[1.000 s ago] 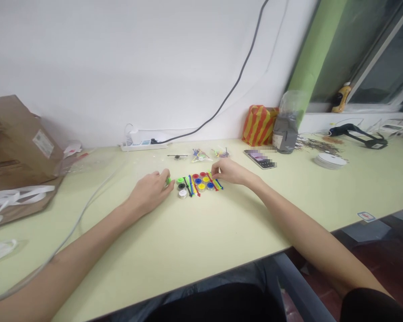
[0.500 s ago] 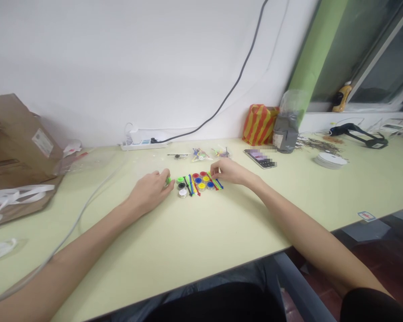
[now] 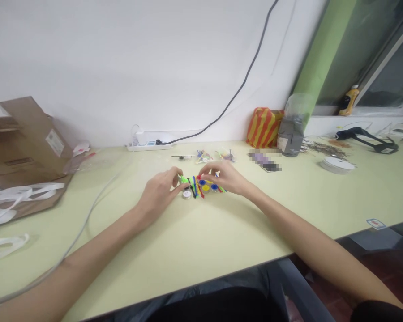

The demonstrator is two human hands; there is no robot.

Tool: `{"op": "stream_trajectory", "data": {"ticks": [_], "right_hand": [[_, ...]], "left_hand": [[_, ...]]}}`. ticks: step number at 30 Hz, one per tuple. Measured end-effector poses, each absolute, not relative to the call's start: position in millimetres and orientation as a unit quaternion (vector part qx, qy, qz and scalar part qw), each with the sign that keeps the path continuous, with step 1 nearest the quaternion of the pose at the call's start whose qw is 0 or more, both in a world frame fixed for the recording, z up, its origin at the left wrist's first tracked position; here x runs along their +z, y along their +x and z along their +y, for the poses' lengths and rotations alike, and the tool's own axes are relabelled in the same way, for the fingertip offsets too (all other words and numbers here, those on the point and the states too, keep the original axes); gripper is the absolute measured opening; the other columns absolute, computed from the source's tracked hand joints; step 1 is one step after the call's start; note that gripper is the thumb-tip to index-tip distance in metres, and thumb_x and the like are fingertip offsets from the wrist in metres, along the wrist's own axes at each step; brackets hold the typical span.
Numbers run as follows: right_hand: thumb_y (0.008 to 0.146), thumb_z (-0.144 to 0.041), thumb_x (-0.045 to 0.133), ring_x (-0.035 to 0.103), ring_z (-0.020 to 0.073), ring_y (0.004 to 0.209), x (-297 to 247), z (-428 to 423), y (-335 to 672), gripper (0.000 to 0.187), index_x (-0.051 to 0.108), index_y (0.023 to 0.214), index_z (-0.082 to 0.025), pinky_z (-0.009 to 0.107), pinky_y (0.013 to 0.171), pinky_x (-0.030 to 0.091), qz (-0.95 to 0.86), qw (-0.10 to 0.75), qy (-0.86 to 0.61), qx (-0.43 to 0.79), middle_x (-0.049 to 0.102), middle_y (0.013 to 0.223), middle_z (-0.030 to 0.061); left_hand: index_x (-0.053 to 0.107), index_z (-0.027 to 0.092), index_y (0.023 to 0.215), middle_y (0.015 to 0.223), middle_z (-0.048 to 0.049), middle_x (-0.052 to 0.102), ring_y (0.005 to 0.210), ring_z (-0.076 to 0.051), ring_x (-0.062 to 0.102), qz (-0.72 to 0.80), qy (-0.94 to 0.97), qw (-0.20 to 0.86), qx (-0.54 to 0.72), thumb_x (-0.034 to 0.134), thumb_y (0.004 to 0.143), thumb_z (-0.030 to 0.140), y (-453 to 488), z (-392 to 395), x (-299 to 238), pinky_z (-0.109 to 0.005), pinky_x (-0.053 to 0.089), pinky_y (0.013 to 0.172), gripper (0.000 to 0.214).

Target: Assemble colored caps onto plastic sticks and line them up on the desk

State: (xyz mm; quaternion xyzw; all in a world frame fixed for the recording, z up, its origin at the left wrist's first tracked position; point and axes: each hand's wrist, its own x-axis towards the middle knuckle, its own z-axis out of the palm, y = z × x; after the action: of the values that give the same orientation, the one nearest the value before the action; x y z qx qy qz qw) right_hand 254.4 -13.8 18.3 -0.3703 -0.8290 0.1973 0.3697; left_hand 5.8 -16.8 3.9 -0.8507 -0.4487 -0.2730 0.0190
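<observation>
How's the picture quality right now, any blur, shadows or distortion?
In the head view, the small arrows look soft; in the head view, a faint shadow falls on the table beneath the right forearm; the head view also stretches toward its edges.

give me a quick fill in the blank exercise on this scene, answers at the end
1. The white round piece lies closer to the person's ____ hand.
2. Just right of the front yellow round piece is a ____ round piece.
3. The striped bag by the wall is red and ____.
4. In view, the bottle is to the ____ of that bag.

Missing words: left; blue; yellow; right
</observation>
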Motion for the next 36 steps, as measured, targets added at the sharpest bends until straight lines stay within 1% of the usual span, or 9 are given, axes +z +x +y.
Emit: {"op": "stream_trajectory", "data": {"ticks": [5, 7, 10, 12, 14, 17, 20, 25, 36], "right_hand": [[0.091, -0.038, 0.063, 0.058, 0.0102, 0.057, 7.3, -32.2, 223.9, 0.022, 0.069, 0.092, -0.017, 0.024, 0.06, 0.047, -0.783, 0.415, -0.311, 0.344, 0.068, 0.076, 0.0008], [0.091, -0.042, 0.063, 0.057, 0.0103, 0.055, 6.7, -33.8, 220.4, 0.026, 0.068, 0.092, -0.017, 0.024, 0.057, 0.047, -0.774, 0.419, -0.306, 0.363, 0.067, 0.075, 0.0008], [0.092, -0.039, 0.062, 0.062, 0.0122, 0.064, 14.8, -28.7, 229.8, 0.023, 0.067, 0.091, -0.017, 0.023, 0.06, 0.046, -0.794, 0.403, -0.342, 0.301, 0.069, 0.077, 0.0019], [0.092, -0.031, 0.061, 0.064, 0.0135, 0.072, 22.6, -19.9, 246.9, 0.016, 0.067, 0.091, -0.017, 0.023, 0.064, 0.044, -0.807, 0.383, -0.402, 0.201, 0.07, 0.08, 0.0029], [0.09, -0.022, 0.06, 0.063, 0.0145, 0.076, 27.6, -8.3, 270.2, 0.01, 0.068, 0.091, -0.017, 0.024, 0.068, 0.041, -0.811, 0.327, -0.479, 0.079, 0.071, 0.083, 0.004], [0.088, -0.017, 0.059, 0.062, 0.0185, 0.08, 25.8, 8.7, 304.2, 0.01, 0.069, 0.089, -0.018, 0.026, 0.065, 0.035, -0.789, 0.182, -0.587, -0.025, 0.073, 0.09, 0.0073], [0.087, -0.014, 0.058, 0.062, 0.0187, 0.08, 16.9, 19.6, 321.6, 0.012, 0.069, 0.09, -0.018, 0.026, 0.062, 0.033, -0.786, 0.095, -0.61, -0.021, 0.073, 0.095, 0.0087], [0.091, -0.017, 0.056, 0.063, 0.0179, 0.083, 7.7, 23.9, 315.5, 0.016, 0.069, 0.099, -0.019, 0.025, 0.065, 0.036, -0.798, 0.109, -0.593, 0.001, 0.073, 0.099, 0.0075], [0.092, -0.022, 0.057, 0.063, 0.0186, 0.085, 7.1, 22.6, 306.0, 0.015, 0.069, 0.1, -0.021, 0.025, 0.066, 0.036, -0.807, 0.124, -0.578, 0.01, 0.074, 0.096, 0.0065]], "left_hand": [[0.051, 0.024, 0.101, 0.081, 0.0007, 0.068, 0.073, -0.018, 0.061, -0.417, -0.856, -0.04, -0.302, 0.058, 0.091, 0.054, 16.2, -34.3, 4.4, -0.03, 0.043, 0.07, 0.032], [0.051, 0.024, 0.102, 0.081, 0.001, 0.068, 0.073, -0.018, 0.062, -0.413, -0.858, -0.051, -0.301, 0.059, 0.091, 0.055, 17.7, -36.5, 5.5, -0.03, 0.044, 0.07, 0.033], [0.048, 0.025, 0.117, 0.084, 0.0009, 0.067, 0.077, -0.019, 0.063, -0.412, -0.865, -0.039, -0.283, 0.057, 0.091, 0.056, 15.7, -32.8, 7.5, -0.031, 0.044, 0.072, 0.042], [0.043, 0.024, 0.131, 0.086, -0.0001, 0.066, 0.079, -0.02, 0.063, -0.42, -0.869, -0.019, -0.26, 0.05, 0.095, 0.054, 11.6, -26.4, 8.3, -0.032, 0.044, 0.073, 0.047], [0.043, 0.022, 0.134, 0.091, -0.0027, 0.065, 0.081, -0.021, 0.062, -0.431, -0.869, 0.016, -0.243, 0.041, 0.099, 0.047, 5.7, -18.0, 7.8, -0.034, 0.044, 0.074, 0.043], [0.056, 0.02, 0.115, 0.102, -0.0078, 0.063, 0.093, -0.024, 0.06, -0.43, -0.869, 0.085, -0.229, 0.037, 0.099, 0.033, -4.1, -4.8, 5.4, -0.037, 0.044, 0.081, 0.029], [0.061, 0.02, 0.097, 0.101, -0.0091, 0.062, 0.096, -0.025, 0.059, -0.428, -0.87, 0.108, -0.219, 0.035, 0.097, 0.026, -10.0, 3.7, 3.1, -0.039, 0.044, 0.084, 0.027], [0.063, 0.021, 0.096, 0.101, -0.0096, 0.062, 0.097, -0.025, 0.058, -0.437, -0.871, 0.095, -0.203, 0.037, 0.095, 0.024, -7.9, 3.3, 3.6, -0.04, 0.045, 0.085, 0.027], [0.063, 0.021, 0.093, 0.097, -0.0083, 0.064, 0.093, -0.025, 0.059, -0.434, -0.875, 0.095, -0.192, 0.036, 0.095, 0.024, -7.2, 4.3, 0.3, -0.038, 0.045, 0.081, 0.027]]}}
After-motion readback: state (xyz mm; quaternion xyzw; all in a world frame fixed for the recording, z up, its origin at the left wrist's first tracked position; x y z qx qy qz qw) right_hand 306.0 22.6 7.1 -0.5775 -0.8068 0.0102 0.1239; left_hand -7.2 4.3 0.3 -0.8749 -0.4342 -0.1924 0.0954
